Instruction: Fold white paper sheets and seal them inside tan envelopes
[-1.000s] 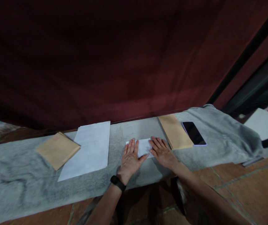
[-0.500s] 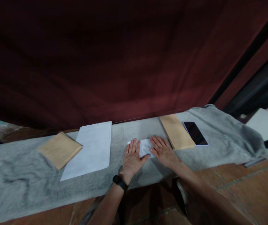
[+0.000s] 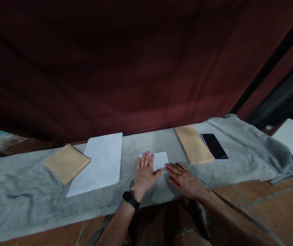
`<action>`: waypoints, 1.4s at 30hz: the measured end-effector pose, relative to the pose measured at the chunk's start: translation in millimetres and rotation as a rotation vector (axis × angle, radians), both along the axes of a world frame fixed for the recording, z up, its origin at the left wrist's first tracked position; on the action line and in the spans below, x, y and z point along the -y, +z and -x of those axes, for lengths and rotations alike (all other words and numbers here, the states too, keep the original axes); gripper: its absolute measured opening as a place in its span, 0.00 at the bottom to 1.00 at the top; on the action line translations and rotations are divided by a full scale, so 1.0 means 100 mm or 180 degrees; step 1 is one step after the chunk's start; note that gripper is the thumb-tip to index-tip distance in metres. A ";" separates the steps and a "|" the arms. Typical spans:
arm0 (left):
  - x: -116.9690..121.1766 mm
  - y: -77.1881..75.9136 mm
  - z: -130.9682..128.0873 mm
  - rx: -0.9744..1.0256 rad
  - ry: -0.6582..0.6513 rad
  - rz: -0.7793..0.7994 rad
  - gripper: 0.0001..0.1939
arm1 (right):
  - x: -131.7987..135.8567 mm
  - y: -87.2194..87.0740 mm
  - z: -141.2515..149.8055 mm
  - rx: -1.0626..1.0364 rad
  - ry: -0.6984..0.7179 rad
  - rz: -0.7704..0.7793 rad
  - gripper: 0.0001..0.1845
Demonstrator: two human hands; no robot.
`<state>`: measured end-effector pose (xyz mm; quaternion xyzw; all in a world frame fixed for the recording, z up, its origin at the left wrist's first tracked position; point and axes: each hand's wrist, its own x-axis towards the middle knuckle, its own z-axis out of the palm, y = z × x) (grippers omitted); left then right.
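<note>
Taking the folded paper [image 3: 162,158] on the cloth-covered bench [image 3: 141,141] as my mark, over the link I count, well left of it, 1 brown paper bundle [image 3: 66,164] overlapping 1 pile of large white sheets [image 3: 99,165], which lies between that bundle and the folded paper; I can't count the layers in either. Next come the 2 hands, apart from each other: the left hand [image 3: 143,175], with 1 black wristband [image 3: 131,200], lies flat, fingers extended, over the folded paper's left part. There is 1 folded paper; I judge it light, thin, stiffest along its creases and apt to slide, so best pinned flat or pinched by an edge. The right hand [image 3: 183,177] reaches its near right corner with extended fingertips, clamped on nothing; how hard it presses I cannot tell. Right of the folded paper lies 1 long brown bundle [image 3: 193,145], making 2, and farther right 1 phone [image 3: 215,147], screen dark.
</note>
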<state>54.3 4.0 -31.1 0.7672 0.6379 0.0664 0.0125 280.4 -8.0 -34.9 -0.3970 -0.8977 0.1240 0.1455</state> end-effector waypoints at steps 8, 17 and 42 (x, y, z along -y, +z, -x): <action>-0.04 0.11 -0.24 0.0498 -0.1193 0.0098 0.26 | 0.01 -0.02 -0.02 0.0038 -0.0035 0.0091 0.23; -0.11 0.01 -0.36 0.0450 -0.0926 0.0047 0.27 | -0.01 0.01 -0.04 0.0055 0.0075 0.0128 0.25; -0.25 -0.18 -0.20 0.0104 0.0109 -0.0189 0.28 | -0.04 0.05 -0.06 0.0106 0.0066 0.0216 0.25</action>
